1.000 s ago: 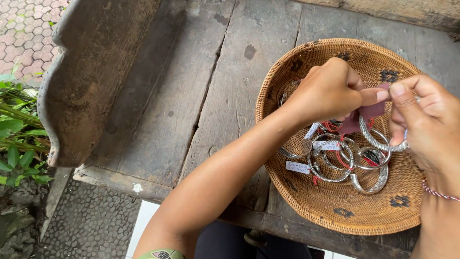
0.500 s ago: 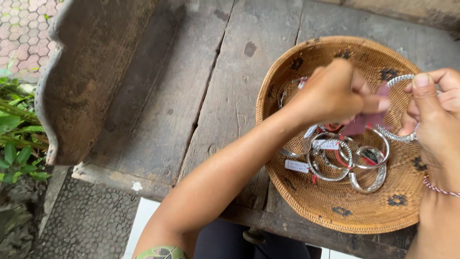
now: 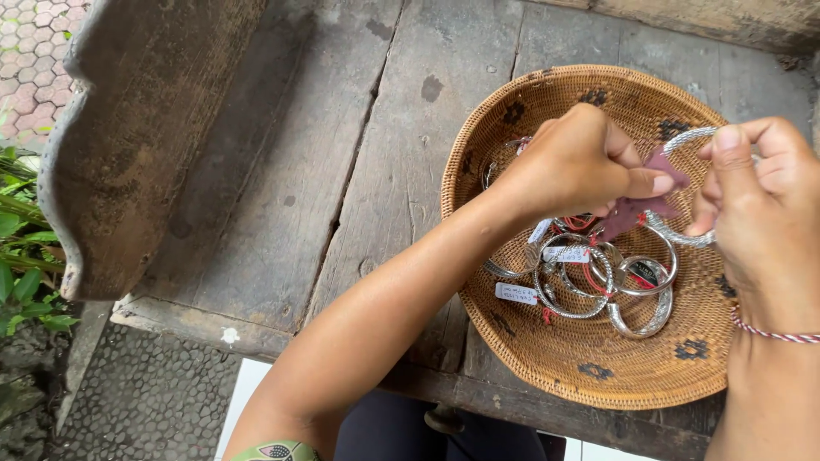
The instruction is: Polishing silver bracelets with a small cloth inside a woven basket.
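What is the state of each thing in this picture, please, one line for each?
Left hand: closed, pinching a small dark red cloth.
Right hand: closed on a silver bangle, held above the basket.
Woven basket: upright, open, resting on the wooden bench.
Other silver bangles: lying loose in the basket, overlapping, with small tags.
Wooden bench: worn, cracked, stained.

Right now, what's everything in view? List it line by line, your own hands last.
woven basket: one, tan with dark motifs, on the bench
bangles in basket: several, silver, some with white tags and red threads
held bangle: one, silver, over the basket
cloth: one, mauve, against the held bangle
wooden bench: one, weathered grey
plants: green, far left
left hand: pinching the cloth
right hand: fingers on the held bangle, red-white cord at wrist
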